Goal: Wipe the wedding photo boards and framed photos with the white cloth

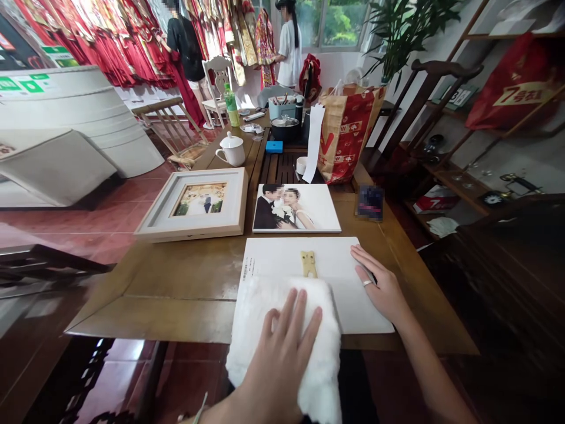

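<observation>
My left hand (pixel 282 347) lies flat, fingers stretched out, on a fluffy white cloth (pixel 309 312) that covers the near part of a white book (pixel 326 265) on the wooden table (pixel 185 282). My right hand (pixel 382 282), with a ring on one finger, rests flat on the book's right edge. A small yellowish toy-like piece (pixel 309 263) sits on the book just beyond the cloth. Behind the book lie a wedding photo print (pixel 295 207) and a framed photo (pixel 196 203).
Farther back stand a white lidded mug (pixel 231 149), a dark tea tray (pixel 278 168), a green bottle (pixel 231 105) and a red paper bag (pixel 346 132). Two people stand by racks of red garments (pixel 123 41). Wooden shelves (pixel 477 147) are at the right.
</observation>
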The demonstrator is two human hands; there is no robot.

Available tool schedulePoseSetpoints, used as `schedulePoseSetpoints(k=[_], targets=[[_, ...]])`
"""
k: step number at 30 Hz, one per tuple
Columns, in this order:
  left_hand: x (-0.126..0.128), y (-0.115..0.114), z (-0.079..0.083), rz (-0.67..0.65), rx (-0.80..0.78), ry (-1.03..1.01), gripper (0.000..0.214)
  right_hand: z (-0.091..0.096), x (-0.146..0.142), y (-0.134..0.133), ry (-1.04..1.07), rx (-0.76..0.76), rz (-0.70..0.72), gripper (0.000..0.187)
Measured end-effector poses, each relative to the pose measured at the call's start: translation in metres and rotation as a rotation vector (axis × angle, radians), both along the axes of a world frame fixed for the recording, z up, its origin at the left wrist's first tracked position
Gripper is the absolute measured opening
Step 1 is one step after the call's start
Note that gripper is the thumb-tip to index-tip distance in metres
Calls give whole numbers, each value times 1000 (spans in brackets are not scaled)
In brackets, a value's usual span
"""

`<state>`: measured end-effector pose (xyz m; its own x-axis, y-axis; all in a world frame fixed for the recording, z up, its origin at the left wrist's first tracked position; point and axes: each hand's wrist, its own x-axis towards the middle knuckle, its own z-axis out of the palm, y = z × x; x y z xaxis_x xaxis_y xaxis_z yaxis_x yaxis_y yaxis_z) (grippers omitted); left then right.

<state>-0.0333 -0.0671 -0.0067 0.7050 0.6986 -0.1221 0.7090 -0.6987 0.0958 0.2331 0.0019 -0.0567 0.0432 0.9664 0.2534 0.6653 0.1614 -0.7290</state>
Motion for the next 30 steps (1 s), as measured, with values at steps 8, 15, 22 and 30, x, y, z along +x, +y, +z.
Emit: schedulePoseSetpoints(k=[8,15,22,30], targets=[[39,92,17,179,13,38,95,2,1,1,9,-21,3,40],[27,99,7,177,86,18,91,2,0,1,26,-28,-2,40],[2,9,1,66,50,-3,113,0,0,1,10,-1,0,39],[0,42,9,121,-14,-10,107,0,1,1,14,-6,3,39]])
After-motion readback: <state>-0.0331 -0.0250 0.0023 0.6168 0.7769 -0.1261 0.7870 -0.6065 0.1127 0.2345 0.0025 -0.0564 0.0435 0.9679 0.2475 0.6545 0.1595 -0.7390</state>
